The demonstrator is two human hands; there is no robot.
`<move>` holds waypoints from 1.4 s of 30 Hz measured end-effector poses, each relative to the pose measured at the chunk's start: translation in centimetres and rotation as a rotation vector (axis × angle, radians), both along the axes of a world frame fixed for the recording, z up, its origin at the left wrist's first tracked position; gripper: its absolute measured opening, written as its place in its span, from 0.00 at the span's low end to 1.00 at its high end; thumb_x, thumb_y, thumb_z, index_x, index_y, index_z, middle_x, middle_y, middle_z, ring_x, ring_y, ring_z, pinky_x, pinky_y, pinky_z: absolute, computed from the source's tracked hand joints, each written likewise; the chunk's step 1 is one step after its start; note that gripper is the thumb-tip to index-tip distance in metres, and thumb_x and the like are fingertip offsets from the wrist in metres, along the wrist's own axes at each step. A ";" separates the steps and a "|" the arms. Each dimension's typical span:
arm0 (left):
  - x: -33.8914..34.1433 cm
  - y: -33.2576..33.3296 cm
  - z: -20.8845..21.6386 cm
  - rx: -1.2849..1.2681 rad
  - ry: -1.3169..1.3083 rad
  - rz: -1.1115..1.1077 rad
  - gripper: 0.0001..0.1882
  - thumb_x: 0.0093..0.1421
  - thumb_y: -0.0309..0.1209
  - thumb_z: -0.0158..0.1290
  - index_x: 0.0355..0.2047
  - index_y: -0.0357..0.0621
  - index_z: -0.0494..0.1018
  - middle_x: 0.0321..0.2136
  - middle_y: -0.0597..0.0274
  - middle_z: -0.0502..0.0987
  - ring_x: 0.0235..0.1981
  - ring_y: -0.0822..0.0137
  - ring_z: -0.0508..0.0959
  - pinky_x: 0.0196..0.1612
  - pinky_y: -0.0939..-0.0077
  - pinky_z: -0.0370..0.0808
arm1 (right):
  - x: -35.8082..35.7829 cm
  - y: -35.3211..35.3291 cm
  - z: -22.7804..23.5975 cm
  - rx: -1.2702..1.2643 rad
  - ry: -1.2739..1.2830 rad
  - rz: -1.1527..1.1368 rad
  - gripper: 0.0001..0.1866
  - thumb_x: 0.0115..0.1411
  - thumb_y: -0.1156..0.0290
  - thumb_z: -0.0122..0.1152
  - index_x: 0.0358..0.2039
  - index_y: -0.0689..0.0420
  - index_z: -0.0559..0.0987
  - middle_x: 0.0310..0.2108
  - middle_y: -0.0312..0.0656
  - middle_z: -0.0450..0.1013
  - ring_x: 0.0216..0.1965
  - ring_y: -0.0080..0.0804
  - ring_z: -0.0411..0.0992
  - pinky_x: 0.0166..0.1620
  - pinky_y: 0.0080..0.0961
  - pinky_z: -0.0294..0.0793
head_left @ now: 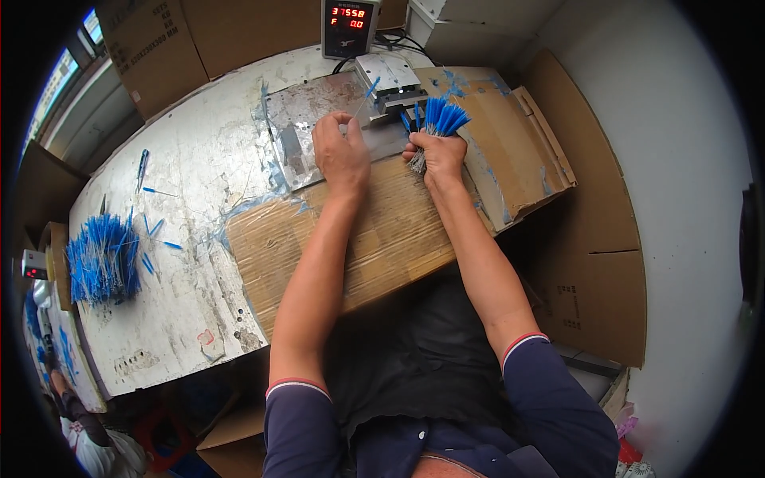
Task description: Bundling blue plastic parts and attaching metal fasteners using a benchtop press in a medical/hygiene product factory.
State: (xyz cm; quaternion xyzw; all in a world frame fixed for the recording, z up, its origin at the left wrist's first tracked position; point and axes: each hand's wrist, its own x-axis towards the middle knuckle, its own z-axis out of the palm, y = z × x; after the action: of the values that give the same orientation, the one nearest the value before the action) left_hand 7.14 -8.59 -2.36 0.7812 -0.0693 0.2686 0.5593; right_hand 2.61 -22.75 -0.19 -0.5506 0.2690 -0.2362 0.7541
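My right hand (pixel 441 155) is wrapped around a bundle of thin wire pieces with blue ends (pixel 443 118); the blue ends fan out above the fist and the grey wires hang below. My left hand (pixel 341 155), slightly blurred, pinches a single blue-ended wire piece (pixel 372 87) that slants up from its fingertips. Just beyond both hands sits a small metal fixture (pixel 389 80) with a dark clamping block at its front. It stands on a worn metal plate (pixel 299 131).
A display box with red digits (pixel 348 28) stands at the back. A big pile of blue-ended pieces (pixel 103 259) lies on the left of the white table, with loose ones and a pen (pixel 142 170) nearby. Cardboard (pixel 382 227) covers the near edge; a cardboard box (pixel 510 143) is at right.
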 end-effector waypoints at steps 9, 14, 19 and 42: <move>-0.3 -0.5 -0.4 0.270 -0.066 -0.078 0.05 0.62 0.30 0.58 0.36 0.44 0.76 0.34 0.56 0.80 0.39 0.53 0.78 0.45 0.58 0.71 | -0.4 -0.4 0.4 0.128 -0.009 0.096 0.04 0.52 0.81 0.66 0.27 0.66 0.79 0.22 0.47 0.77 0.19 0.35 0.77 0.23 0.30 0.82; -0.5 -0.6 -0.1 0.319 -0.088 -0.106 0.05 0.61 0.30 0.59 0.35 0.45 0.76 0.30 0.57 0.80 0.37 0.53 0.78 0.42 0.58 0.70 | -0.8 -0.4 0.4 0.150 -0.025 0.102 0.04 0.52 0.81 0.65 0.28 0.67 0.79 0.22 0.47 0.76 0.21 0.36 0.77 0.24 0.33 0.83; -0.4 -0.6 -0.2 0.377 -0.128 -0.113 0.05 0.59 0.29 0.59 0.34 0.45 0.76 0.29 0.57 0.79 0.36 0.53 0.77 0.41 0.58 0.70 | -1.7 -0.6 0.5 0.115 0.003 0.057 0.04 0.51 0.82 0.65 0.27 0.67 0.78 0.21 0.46 0.76 0.20 0.35 0.77 0.24 0.33 0.83; 0.3 -0.4 -0.4 0.294 -0.070 0.063 0.05 0.67 0.32 0.53 0.37 0.46 0.76 0.29 0.54 0.79 0.36 0.50 0.77 0.41 0.54 0.71 | -0.6 -1.8 0.8 -0.057 0.168 0.177 0.03 0.49 0.85 0.64 0.22 0.70 0.78 0.19 0.50 0.75 0.17 0.37 0.76 0.19 0.32 0.80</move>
State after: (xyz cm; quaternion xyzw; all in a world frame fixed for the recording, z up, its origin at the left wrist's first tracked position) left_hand 7.40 -8.98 -2.73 0.8467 -0.1030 0.2999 0.4272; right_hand 1.97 -24.59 0.56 -0.6111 0.2750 -0.1293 0.7309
